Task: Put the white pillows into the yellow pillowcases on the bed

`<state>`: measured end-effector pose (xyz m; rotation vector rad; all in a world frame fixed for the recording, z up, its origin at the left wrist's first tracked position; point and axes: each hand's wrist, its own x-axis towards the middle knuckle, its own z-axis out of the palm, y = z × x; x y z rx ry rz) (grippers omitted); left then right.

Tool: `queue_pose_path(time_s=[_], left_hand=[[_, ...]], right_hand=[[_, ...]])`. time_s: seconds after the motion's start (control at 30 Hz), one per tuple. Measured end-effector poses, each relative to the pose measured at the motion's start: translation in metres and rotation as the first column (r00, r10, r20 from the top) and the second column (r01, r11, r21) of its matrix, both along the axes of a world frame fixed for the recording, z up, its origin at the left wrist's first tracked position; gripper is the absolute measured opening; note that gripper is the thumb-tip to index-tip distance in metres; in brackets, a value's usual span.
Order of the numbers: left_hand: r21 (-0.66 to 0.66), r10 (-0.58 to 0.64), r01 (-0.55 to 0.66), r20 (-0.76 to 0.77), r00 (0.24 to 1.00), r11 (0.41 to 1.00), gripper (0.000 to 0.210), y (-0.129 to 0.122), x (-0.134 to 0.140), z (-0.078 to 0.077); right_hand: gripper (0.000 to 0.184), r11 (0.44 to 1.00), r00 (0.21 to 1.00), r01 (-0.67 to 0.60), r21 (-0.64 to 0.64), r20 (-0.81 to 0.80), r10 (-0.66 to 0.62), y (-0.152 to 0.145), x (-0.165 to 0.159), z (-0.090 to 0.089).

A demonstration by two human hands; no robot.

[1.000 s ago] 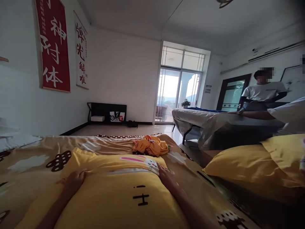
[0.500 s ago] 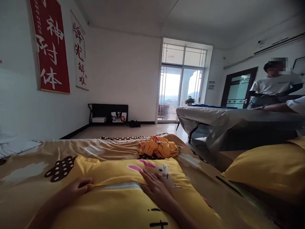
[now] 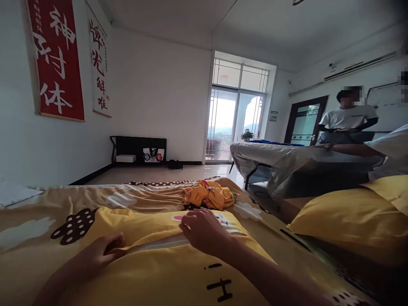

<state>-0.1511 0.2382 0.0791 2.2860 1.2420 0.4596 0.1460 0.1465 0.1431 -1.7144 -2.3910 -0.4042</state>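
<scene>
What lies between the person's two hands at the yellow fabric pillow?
In the head view, the yellow pillow opens there, showing a pale strip between the left hand and right hand.

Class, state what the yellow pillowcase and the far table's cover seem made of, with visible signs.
Yellow pillowcase: matte fabric, perhaps cotton, judging by its soft creases; the fibre is uncertain. Table cover: probably thin plastic film, slightly glossy, since it hangs wrinkled and looks translucent.

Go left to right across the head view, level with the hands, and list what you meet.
White cloud print, brown dotted print, left hand, right hand, far-right yellow pillow. Left out: the front yellow pillow, which stretches beneath both hands.
</scene>
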Motion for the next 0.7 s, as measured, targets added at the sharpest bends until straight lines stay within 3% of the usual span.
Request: queue_pose_path(time_s=[0.1,0.17,0.23,0.3,0.47,0.53,0.6,0.7], left_hand=[[-0.081,-0.026,0.026,0.010,1.000,0.996,0.036,0.004,-0.012,0.002],[-0.081,-0.013,0.015,0.020,1.000,0.997,0.037,0.005,-0.023,0.005],[-0.077,0.002,0.001,0.046,0.999,0.997,0.038,0.003,-0.034,0.008],[-0.055,0.037,-0.033,0.075,0.996,0.998,0.038,-0.001,-0.043,0.012],[0.033,0.124,-0.125,0.052,0.991,0.992,0.034,-0.011,-0.052,0.018],[0.027,0.127,-0.128,0.048,0.991,0.991,0.032,-0.014,-0.051,0.019],[0.006,0.116,-0.116,0.056,0.992,0.993,0.029,-0.016,-0.050,0.018],[-0.082,0.080,-0.074,0.068,0.994,0.994,0.030,-0.015,-0.048,0.014]], right_hand=[[0.033,0.983,0.988,-0.150,-0.103,0.026,0.154,0.005,-0.036,-0.028],[0.035,0.975,0.982,-0.163,-0.155,0.068,0.175,0.009,-0.052,-0.056],[0.037,0.971,0.976,-0.170,-0.169,0.108,0.190,0.012,-0.056,-0.069],[0.038,0.962,0.967,-0.179,-0.207,0.143,0.211,0.014,-0.054,-0.059],[0.026,0.935,0.933,-0.195,-0.297,0.237,0.270,0.017,-0.068,0.014],[0.028,0.931,0.931,-0.288,-0.226,0.164,0.328,0.019,-0.091,0.016],[0.030,0.923,0.926,-0.351,-0.155,0.089,0.367,0.023,-0.117,-0.006],[0.038,0.901,0.907,-0.406,-0.155,0.056,0.418,0.031,-0.143,-0.056]])
